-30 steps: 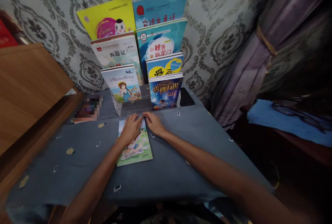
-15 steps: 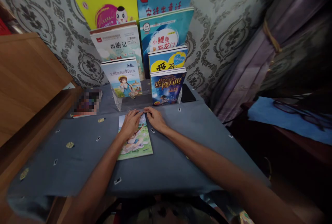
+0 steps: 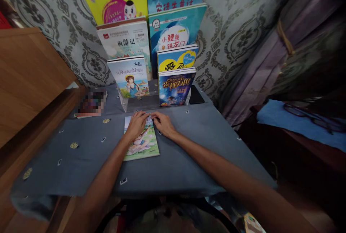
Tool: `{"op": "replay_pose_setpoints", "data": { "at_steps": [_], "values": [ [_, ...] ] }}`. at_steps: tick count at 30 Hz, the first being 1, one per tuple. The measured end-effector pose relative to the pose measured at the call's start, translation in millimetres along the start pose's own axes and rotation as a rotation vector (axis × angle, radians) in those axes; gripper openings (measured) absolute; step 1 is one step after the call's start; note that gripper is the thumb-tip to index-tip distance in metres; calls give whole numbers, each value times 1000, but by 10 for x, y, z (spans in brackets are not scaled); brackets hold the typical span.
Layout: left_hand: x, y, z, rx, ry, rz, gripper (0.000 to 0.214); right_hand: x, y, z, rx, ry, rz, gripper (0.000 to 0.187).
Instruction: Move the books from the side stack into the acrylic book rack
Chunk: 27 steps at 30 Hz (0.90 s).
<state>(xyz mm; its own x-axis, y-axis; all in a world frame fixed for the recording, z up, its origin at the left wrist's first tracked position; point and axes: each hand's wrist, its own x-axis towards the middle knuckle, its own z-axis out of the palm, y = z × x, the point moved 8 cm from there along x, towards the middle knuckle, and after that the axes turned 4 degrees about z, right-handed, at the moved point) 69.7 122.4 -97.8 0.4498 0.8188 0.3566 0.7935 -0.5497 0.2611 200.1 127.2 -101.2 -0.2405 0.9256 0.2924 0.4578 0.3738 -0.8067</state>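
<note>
A thin picture book (image 3: 143, 146) with a green, illustrated cover lies flat on the cloth-covered table. My left hand (image 3: 137, 124) rests across its upper part, palm down with fingers stretched toward the top edge, covering much of the cover there. At the book's top right corner, my right hand (image 3: 163, 124) has its fingers bent and closed on the corner. The fingertips of both hands nearly meet. Just behind them stands a clear acrylic rack (image 3: 140, 105) holding upright books in tiers, among them a blue book (image 3: 175, 87) and a white book (image 3: 132, 78).
Left of the rack lies another book (image 3: 92, 103), its cover blurred out. A black phone (image 3: 196, 94) lies right of the rack. Patterned curtain (image 3: 216, 38) hangs behind the table. A wooden cabinet (image 3: 32, 78) borders the left side; glasses (image 3: 310, 116) rest on blue cloth at right.
The view has shifted slightly, so the table and books sit a little higher in it. Both hands stay at the top of the book, with hardly any movement.
</note>
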Motion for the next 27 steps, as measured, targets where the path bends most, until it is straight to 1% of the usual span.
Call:
{"op": "replay_pose_setpoints", "data": {
  "at_steps": [7,12,20,23,27],
  "values": [
    [-6,-9,7,19,0,-4,39,-230,-94,-43,18,-29,-1,34],
    [-8,1,10,22,11,14,39,-443,-166,-75,42,-57,-18,33],
    [-15,-1,8,25,21,9,40,-896,-385,-124,21,-143,-116,28],
    [-12,13,7,49,19,11,39,-946,-406,-135,33,-152,-128,28],
    [-10,77,-7,81,19,49,37,-910,-383,-137,66,-150,-113,29]
  ]
}}
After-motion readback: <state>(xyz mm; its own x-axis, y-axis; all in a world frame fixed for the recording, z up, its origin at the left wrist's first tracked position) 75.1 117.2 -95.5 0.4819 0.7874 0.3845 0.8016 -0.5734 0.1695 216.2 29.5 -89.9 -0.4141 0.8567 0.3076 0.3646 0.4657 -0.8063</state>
